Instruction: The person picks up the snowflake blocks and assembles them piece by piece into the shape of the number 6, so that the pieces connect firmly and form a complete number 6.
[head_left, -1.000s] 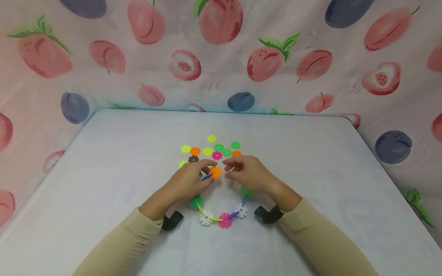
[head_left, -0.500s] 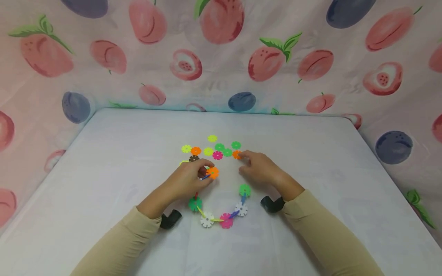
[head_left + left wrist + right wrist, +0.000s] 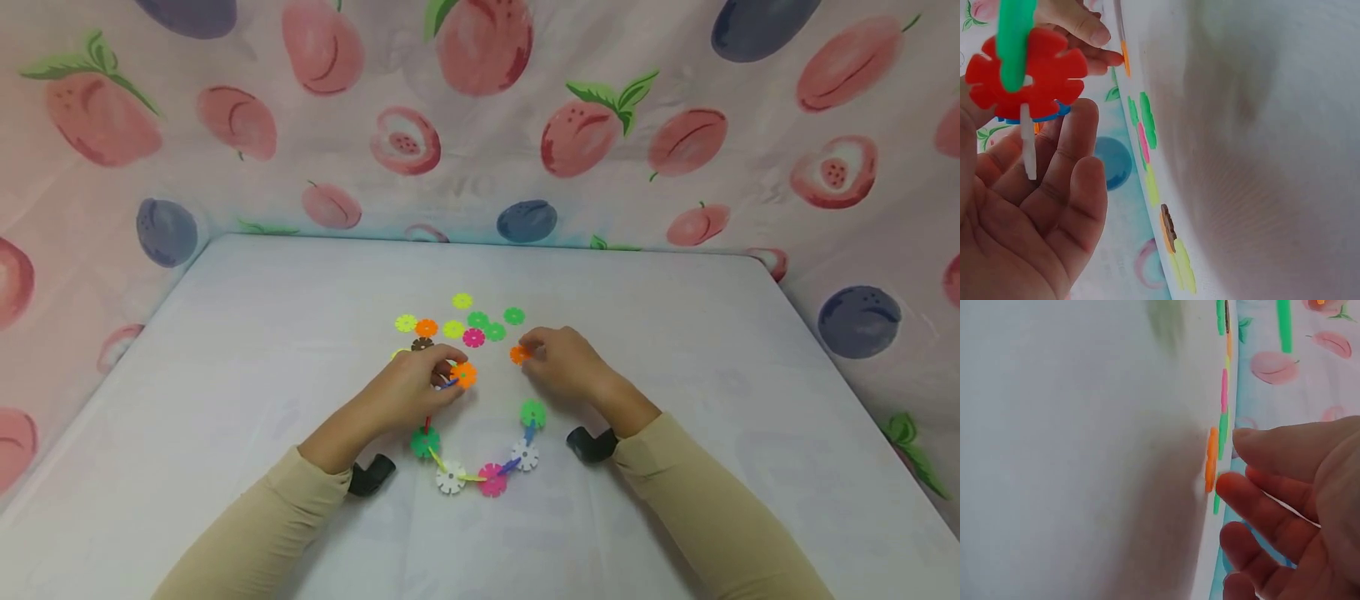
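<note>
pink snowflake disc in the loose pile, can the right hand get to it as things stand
Probably yes. The right hand lies just right of the pile with its fingers at a loose orange disc; the pink disc lies flat a little further left, uncovered, though green discs crowd it.

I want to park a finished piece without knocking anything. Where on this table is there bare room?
The white table is bare left of the left hand, right of the right hand, and along the far edge. It is crowded at the loose plastic flower discs and the joined disc chain.
</note>
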Available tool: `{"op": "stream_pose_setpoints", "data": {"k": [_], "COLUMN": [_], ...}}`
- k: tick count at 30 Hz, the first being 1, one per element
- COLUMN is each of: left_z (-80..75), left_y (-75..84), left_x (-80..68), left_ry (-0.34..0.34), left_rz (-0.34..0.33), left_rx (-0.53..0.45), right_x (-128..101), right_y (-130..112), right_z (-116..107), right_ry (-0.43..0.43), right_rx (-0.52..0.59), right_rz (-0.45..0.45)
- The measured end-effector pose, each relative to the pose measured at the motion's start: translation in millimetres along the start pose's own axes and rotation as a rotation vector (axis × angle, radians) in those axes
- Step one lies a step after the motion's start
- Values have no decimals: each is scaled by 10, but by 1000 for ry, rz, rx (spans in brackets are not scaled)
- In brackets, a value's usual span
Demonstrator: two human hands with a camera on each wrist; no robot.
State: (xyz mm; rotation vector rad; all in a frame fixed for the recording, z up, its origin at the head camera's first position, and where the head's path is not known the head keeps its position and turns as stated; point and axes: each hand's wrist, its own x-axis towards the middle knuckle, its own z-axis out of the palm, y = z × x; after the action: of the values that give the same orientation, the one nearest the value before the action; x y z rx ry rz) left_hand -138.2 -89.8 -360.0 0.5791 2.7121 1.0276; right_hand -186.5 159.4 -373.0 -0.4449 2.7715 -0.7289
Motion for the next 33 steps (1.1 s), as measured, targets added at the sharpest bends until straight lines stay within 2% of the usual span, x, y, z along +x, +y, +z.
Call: {"op": "stream_pose_setpoints", "data": {"k": [3, 10, 14, 22, 26, 33], "left_z": [1, 11, 14, 18, 23, 23], "left_y": [4, 7, 8, 10, 11, 12], "left_x": [2, 0, 0, 5, 8, 17], "left_ry": [3, -3, -7, -11, -8, 4], "left_rz": [3, 1, -2, -2, -2, 13], "left_rx": [1, -9, -16, -14, -12, 7], "right_x": [4, 19, 16, -17, -68, -192], "right_y": [-4, -41, -63, -66, -72, -213], "right_z": [5, 34, 26, 4, -6, -15], "right_ry": [18, -5, -30, -140, -127, -59], "right_rx": [-17, -85, -54, 13, 67, 139], "right_rz": [-9, 7, 11, 61, 2, -177]}}
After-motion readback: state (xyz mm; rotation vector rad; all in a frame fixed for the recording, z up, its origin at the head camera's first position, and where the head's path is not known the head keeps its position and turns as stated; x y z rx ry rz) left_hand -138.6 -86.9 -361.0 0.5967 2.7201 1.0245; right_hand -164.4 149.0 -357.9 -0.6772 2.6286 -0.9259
